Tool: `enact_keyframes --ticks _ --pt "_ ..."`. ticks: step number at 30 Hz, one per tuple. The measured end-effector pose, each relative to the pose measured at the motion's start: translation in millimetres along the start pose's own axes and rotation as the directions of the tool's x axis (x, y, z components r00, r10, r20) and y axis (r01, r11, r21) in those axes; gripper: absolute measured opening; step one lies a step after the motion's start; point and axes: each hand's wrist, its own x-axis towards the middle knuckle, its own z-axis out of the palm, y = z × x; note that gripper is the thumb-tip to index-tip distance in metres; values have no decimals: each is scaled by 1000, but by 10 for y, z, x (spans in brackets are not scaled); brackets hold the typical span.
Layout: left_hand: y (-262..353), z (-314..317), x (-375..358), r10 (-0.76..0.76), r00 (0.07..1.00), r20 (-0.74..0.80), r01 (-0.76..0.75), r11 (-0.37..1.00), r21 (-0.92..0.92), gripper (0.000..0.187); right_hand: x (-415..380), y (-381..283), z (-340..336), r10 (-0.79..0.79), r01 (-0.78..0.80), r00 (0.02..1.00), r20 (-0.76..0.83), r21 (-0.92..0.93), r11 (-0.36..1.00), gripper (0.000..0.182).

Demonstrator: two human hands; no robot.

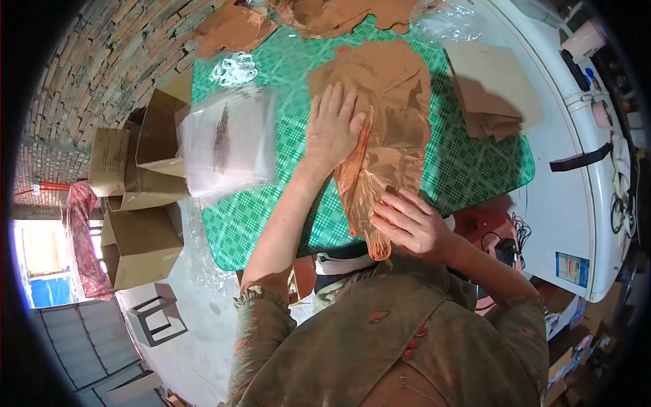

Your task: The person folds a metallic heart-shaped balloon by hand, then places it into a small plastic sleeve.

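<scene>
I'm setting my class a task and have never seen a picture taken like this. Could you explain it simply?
There is no machine here: a person works with two bare hands. The single picture comes from a camera worn on the head, looking forward and down, so the person's own body fills the bottom.

On the green checked tablecloth lie clear plastic sleeves, white loops, brown sheets and, at the far edge, more coppery pieces.

The left hand lies flat on a shiny copper-coloured sheet; the right hand touches its narrow near end. Whether it grips is unclear.
</scene>
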Motion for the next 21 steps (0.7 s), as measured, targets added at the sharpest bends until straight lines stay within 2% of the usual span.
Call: enact_keyframes --ticks 4,7,12,21 --pt "21 -43 -2 -17 1000 -9 17 1000 -17 53 61 13 33 -47 47 999 8 10 999 37" --pt "15 -62 -13 -1 1000 -20 0 1000 -13 53 140 -15 36 -29 31 999 -21 84 996 37" --pt "-20 -60 92 30 999 -40 -30 1000 4 55 191 -45 21 -38 34 999 27 139 990 37" --pt "-164 99 71 51 999 -6 -51 999 -1 58 270 -81 138 -66 55 997 44 220 974 38"
